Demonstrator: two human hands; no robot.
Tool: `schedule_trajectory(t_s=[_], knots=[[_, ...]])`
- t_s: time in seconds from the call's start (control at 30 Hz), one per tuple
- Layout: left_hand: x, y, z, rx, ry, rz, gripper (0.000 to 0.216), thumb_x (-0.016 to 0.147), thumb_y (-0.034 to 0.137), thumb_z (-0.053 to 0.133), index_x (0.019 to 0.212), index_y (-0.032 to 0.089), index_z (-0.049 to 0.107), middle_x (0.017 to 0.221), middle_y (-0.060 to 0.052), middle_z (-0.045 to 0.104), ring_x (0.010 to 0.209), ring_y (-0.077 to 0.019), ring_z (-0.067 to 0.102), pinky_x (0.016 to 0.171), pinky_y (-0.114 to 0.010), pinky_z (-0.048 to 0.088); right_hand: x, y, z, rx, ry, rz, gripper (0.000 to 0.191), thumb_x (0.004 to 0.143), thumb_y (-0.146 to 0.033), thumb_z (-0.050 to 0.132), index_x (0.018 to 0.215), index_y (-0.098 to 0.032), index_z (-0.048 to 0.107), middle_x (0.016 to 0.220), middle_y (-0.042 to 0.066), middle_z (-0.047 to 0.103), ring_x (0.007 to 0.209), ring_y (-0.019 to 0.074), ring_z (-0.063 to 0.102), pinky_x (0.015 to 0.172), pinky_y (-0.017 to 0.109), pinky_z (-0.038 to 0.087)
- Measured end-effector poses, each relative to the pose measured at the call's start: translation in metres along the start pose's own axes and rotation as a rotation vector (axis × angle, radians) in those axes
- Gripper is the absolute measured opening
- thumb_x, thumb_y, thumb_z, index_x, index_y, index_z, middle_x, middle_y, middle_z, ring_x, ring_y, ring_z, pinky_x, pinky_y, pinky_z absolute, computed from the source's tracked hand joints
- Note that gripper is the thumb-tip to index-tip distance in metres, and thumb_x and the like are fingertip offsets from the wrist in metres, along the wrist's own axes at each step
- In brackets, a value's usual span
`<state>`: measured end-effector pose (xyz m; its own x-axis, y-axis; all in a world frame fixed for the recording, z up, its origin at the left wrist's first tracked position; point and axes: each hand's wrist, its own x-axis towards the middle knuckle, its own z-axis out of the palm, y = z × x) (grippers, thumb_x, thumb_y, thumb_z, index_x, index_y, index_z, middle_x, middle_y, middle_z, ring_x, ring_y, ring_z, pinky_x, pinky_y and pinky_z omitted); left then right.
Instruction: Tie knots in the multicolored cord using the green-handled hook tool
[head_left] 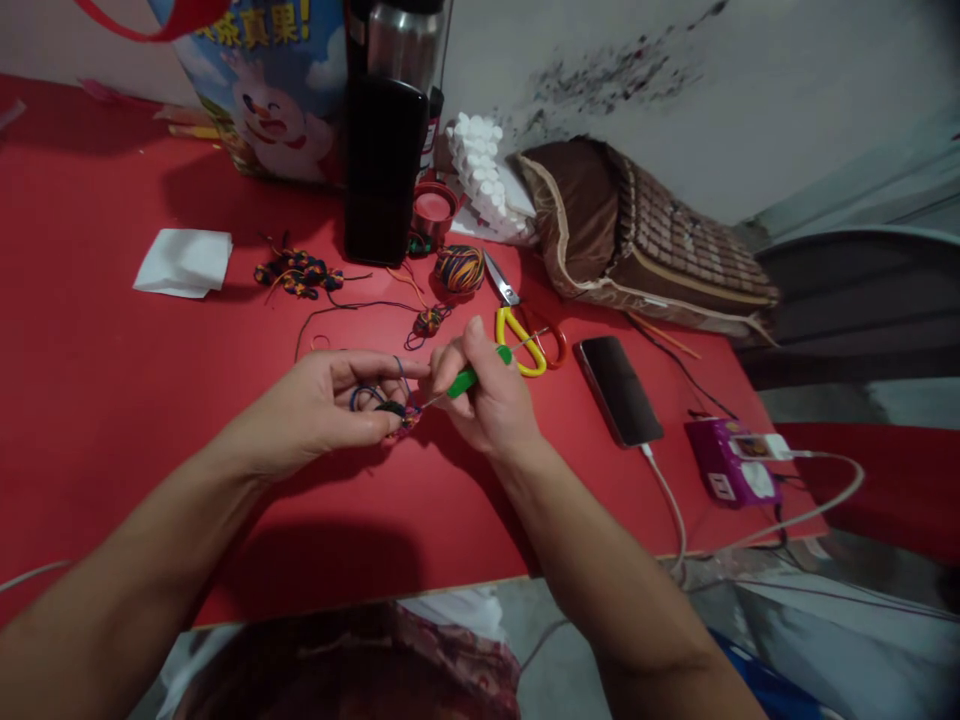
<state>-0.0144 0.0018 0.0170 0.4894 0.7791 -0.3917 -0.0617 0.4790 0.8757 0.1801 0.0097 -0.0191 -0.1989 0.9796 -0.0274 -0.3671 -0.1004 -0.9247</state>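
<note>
We see a small knotted piece of many-coloured cord held just above the red table, near the middle of the view. The left hand pinches it between thumb and fingers, closed tight on it, and a loop of dark cord runs from the knot around the forefinger. The right hand is clenched around a green-handled tool, gripped like a pen. The tool's thin metal tip points left and meets the knotted piece. The two hands nearly touch at the fingertips.

Just behind the hands we find a second little knot, with loose dark strands trailing left across the table. To the right of it lie scissors with yellow and orange handles, blades pointing away from us. Beyond them sits a ball of cord. Further left are a heap of knots and a folded white tissue.

A tall black flask stands at the back, with a red cup beside its foot. A cartoon-printed bag is on its left and a block of white foam on its right. A brown cushion lies at the table's far right. Nearer us on the right, a dark phone lies face up with a white cable plugged in, and a purple box sits just beside it.
</note>
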Motion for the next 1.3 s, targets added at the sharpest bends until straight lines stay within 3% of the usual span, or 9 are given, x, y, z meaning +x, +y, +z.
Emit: schedule_trajectory(t_s=[0.2, 0.57, 0.9, 1.13, 1.3], knots=[[0.001, -0.004, 0.000, -0.033, -0.034, -0.005, 0.045, 0.075, 0.011, 0.085, 0.120, 0.018, 0.085, 0.085, -0.003, 0.070, 0.068, -0.0118, 0.064, 0.062, -0.022, 0.054, -0.002, -0.002, 0.002, -0.027, 0.025, -0.058, 0.071, 0.095, -0.079, 0.062, 0.053, -0.022, 0.069, 0.036, -0.007, 0.035, 0.036, 0.0066, 0.028, 0.044, 0.028, 0.023], [0.001, -0.001, 0.002, -0.082, 0.052, 0.027, 0.045, 0.075, 0.012, 0.086, 0.119, 0.020, 0.084, 0.081, 0.000, 0.069, 0.063, -0.0106, 0.065, 0.059, -0.021, 0.057, -0.004, 0.000, 0.006, -0.056, 0.184, -0.125, 0.069, 0.094, -0.081, 0.061, 0.056, -0.024, 0.068, 0.041, -0.006, 0.035, 0.041, 0.0090, 0.031, 0.048, 0.030, 0.029], [0.000, -0.003, 0.005, -0.071, 0.152, 0.024, 0.045, 0.076, 0.016, 0.089, 0.120, 0.022, 0.085, 0.081, -0.002, 0.075, 0.057, -0.0094, 0.062, 0.050, -0.019, 0.045, -0.009, -0.001, 0.008, -0.115, 0.249, -0.205, 0.062, 0.100, -0.070, 0.062, 0.059, -0.025, 0.072, 0.044, -0.004, 0.037, 0.046, 0.0118, 0.034, 0.048, 0.031, 0.027], [0.000, -0.005, 0.008, 0.014, 0.243, 0.123, 0.045, 0.076, 0.024, 0.092, 0.120, 0.020, 0.085, 0.076, -0.001, 0.071, 0.059, -0.0099, 0.057, 0.054, -0.020, 0.043, -0.017, -0.001, 0.009, -0.265, 0.304, -0.335, 0.057, 0.105, -0.061, 0.060, 0.064, -0.025, 0.076, 0.052, -0.001, 0.050, 0.052, 0.0135, 0.045, 0.054, 0.032, 0.035], [0.002, -0.002, 0.014, 0.222, 0.390, 0.251, 0.041, 0.075, 0.018, 0.088, 0.115, 0.018, 0.086, 0.075, 0.001, 0.068, 0.062, -0.0090, 0.054, 0.056, -0.020, 0.042, -0.027, -0.004, 0.012, -0.603, 0.260, -0.531, 0.052, 0.110, -0.054, 0.054, 0.075, -0.024, 0.079, 0.061, 0.000, 0.061, 0.054, 0.0131, 0.055, 0.059, 0.032, 0.047]])
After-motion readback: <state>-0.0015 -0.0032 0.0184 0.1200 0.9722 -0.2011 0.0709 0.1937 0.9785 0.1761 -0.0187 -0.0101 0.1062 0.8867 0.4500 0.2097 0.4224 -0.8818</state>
